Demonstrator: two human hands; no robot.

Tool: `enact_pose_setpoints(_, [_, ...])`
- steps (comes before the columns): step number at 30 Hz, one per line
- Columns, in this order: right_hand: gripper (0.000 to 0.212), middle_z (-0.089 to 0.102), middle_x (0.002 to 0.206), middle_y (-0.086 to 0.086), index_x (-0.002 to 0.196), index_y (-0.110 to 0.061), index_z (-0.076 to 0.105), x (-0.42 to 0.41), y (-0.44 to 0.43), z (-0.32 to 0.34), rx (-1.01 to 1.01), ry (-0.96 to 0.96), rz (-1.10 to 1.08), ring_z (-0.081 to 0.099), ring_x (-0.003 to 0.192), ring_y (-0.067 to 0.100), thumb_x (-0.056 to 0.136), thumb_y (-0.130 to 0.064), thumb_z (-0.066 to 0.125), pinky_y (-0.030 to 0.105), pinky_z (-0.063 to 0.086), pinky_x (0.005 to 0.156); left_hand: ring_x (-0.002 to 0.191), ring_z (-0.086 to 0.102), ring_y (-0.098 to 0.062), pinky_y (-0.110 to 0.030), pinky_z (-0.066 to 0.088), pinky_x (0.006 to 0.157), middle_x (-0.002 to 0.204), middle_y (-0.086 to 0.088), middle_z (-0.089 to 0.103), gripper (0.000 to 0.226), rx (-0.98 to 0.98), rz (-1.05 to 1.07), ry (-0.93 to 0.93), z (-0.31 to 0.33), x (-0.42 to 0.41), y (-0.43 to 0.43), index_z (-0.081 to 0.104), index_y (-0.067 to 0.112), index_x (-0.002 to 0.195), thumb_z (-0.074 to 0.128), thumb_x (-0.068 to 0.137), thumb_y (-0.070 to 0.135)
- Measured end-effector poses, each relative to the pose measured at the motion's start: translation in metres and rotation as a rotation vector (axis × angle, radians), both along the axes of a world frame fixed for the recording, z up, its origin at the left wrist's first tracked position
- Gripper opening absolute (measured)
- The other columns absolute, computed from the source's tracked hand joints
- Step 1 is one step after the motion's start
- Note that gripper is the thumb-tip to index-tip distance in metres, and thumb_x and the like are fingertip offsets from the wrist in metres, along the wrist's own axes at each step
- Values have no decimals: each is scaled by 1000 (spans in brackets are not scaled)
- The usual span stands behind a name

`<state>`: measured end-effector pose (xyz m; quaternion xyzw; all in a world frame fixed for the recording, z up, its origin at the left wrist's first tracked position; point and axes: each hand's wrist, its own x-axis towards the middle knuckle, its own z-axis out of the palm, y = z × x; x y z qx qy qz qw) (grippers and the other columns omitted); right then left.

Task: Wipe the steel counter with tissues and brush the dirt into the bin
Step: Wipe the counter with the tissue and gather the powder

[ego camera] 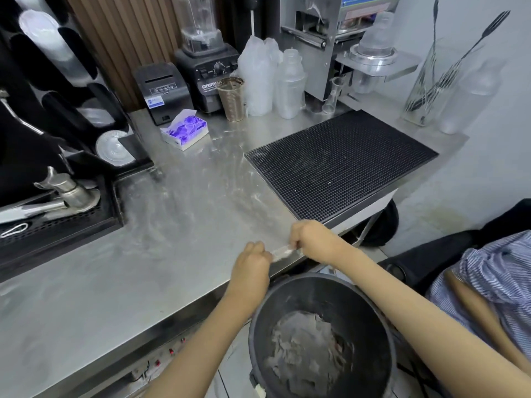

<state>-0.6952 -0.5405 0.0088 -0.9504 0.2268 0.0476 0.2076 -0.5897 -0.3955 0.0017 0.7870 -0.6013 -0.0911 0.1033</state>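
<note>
The steel counter (pixel 178 225) is streaked with pale smears. At its front edge a crumpled white tissue (pixel 283 252) is stretched between both my hands. My left hand (pixel 254 261) is closed on the tissue's left end. My right hand (pixel 311 237) pinches its right end. Just below the counter edge stands a black bin (pixel 321 288) with used grey tissues inside. A white and purple tissue box (pixel 185 130) lies open at the back of the counter.
A black rubber mat (pixel 342 165) covers the counter's right part. A printer (pixel 162 91), blender (pixel 207 67), plastic cups (pixel 231 97) and bottles line the back. A black drip tray with a steel tool (pixel 57 202) sits at the left. A person in a striped shirt (pixel 494 280) is at the right.
</note>
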Motion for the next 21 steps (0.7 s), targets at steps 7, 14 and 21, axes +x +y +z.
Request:
enact_pose_setpoints(7, [29,66,100,13,94,-1,71,-7,2,21,-22,-135,-96,60,98,27,80,11,49,33,48,88,94,50,-28,-33,44,79,91,-12,54,31,-150,110,123,9,13,-4,69,4,96,49,78,-11])
enact_pose_setpoints(14, [27,66,105,16,96,-1,70,74,6,7,-73,-119,-1,60,98,32,81,7,48,40,48,89,95,51,-33,-35,42,73,92,-18,55,30,-85,350,58,3,65,-11,69,-1,93,48,75,-12])
enact_pose_setpoints(21, [27,63,102,12,94,-3,70,9,11,-9,-68,-57,11,57,98,25,79,8,50,34,47,86,98,49,-29,-36,44,77,95,-12,56,31,-61,161,35,-6,11,2,68,3,98,48,78,-11])
